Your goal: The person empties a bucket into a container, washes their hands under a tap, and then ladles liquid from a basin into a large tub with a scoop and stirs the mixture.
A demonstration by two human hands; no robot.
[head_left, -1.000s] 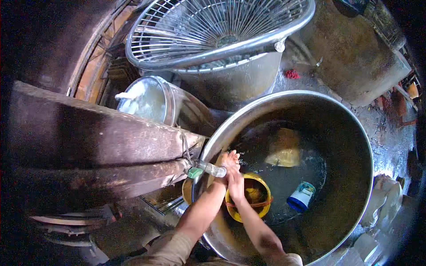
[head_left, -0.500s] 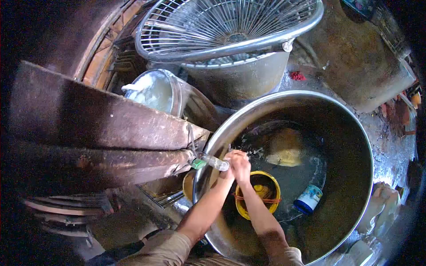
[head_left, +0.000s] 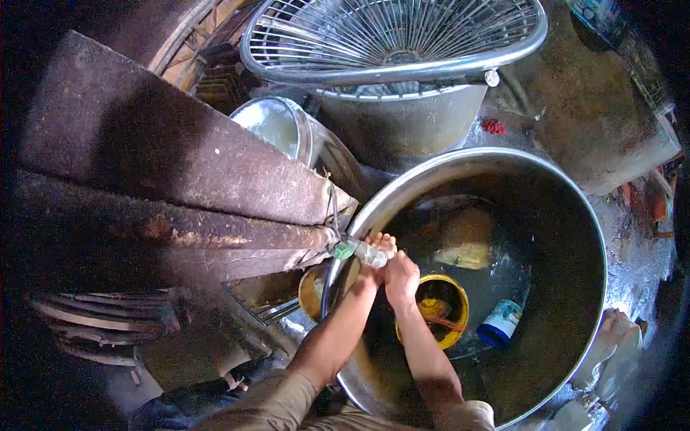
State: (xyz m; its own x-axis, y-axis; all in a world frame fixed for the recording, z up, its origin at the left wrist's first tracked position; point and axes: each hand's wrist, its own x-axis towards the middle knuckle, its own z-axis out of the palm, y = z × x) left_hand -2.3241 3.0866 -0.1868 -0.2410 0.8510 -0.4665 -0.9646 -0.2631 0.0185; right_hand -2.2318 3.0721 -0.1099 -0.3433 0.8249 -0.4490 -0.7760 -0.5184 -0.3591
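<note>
My left hand (head_left: 382, 244) is beside the clear spout of a tap (head_left: 368, 253) with a green handle, its fingers stretched out past the spout. My right hand (head_left: 401, 276) is closed, pressed against the left at the palm or wrist; what is inside its fingers is hidden. Both hands are over a large round metal tub (head_left: 586, 316) with dark water in its bottom. Below them in the tub sits a yellow bucket (head_left: 463, 298) with an orange handle. Right of it lies a white-and-blue container (head_left: 501, 323).
A dark slab-like beam (head_left: 215, 172) runs in from the left to the tap. Behind the tub stand a big metal vat (head_left: 402, 129) with a barred basket (head_left: 402, 68) on top and a metal drum (head_left: 277, 129). A pale patch (head_left: 463, 248) shows in the water.
My hands were clasped together by the spout; now they are partly apart, the left fingers stretched out and the right closed lower down. The whole view has shifted slightly.
</note>
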